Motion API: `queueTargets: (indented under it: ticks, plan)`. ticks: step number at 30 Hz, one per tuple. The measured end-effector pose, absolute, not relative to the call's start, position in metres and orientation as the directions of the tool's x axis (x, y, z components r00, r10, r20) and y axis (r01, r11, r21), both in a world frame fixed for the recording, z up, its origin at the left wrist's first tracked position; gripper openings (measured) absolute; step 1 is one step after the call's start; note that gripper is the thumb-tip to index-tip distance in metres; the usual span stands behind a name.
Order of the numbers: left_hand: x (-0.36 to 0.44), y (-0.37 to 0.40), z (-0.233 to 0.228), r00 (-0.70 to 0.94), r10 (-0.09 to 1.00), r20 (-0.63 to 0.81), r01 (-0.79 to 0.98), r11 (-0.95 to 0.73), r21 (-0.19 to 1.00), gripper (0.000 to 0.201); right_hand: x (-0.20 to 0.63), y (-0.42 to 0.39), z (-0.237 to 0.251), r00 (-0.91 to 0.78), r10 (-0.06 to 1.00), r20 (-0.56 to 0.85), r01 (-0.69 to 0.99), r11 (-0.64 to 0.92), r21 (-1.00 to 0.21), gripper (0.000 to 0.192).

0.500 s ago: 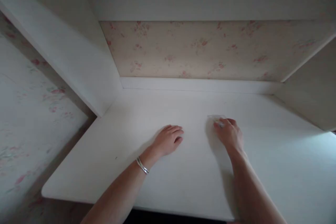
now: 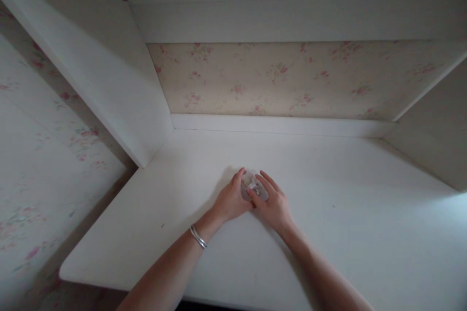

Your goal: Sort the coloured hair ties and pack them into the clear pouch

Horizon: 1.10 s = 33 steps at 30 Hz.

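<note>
Between my two hands, just above the middle of a white desk top (image 2: 204, 155), is a small see-through plastic container (image 2: 248, 179) with something pale inside that I cannot make out. My left hand (image 2: 232, 199), with silver bangles (image 2: 198, 236) on its wrist, grips the container's left side. The thumb and fingers of my right hand (image 2: 274, 205) hold it from the right. Both hands partly cover the container, and their fingertips are close together.
White side panels (image 2: 109, 82) stand left and right of the desk top, with a white shelf (image 2: 273, 19) overhead. Behind runs floral wallpaper (image 2: 219, 77) above a low white ledge (image 2: 277, 125). A small dark speck (image 2: 162, 226) lies on the desk at left.
My right hand has moved left with the container, bringing it to my left hand. My left hand, earlier resting on the desk, has turned and now grips the container too.
</note>
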State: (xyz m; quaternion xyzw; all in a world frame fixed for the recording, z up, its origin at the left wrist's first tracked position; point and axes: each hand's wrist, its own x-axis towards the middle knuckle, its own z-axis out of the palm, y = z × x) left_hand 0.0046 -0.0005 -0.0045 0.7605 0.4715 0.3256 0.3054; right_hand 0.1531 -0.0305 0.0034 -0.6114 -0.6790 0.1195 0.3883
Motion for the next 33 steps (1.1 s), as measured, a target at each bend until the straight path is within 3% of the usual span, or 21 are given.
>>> queueTargets:
  ticks: [11, 21, 33]
  plan:
    - [0.009, -0.008, 0.01, 0.297, 0.936, 0.188, 0.587, -0.335, 0.737, 0.078, 0.163, -0.033, 0.012, 0.091, 0.909, 0.407, 0.64, 0.26, -0.723, 0.034]
    - [0.015, -0.009, 0.02, 0.264, 0.942, 0.206, 0.618, -0.329, 0.714, 0.076, 0.161, -0.031, 0.017, 0.228, 0.903, 0.364, 0.522, 0.202, -0.829, 0.031]
    - [0.02, -0.011, 0.02, 0.221, 0.942, 0.252, 0.646, -0.335, 0.686, 0.07, 0.156, -0.032, 0.018, 0.305, 0.896, 0.323, 0.491, 0.143, -0.859, 0.036]
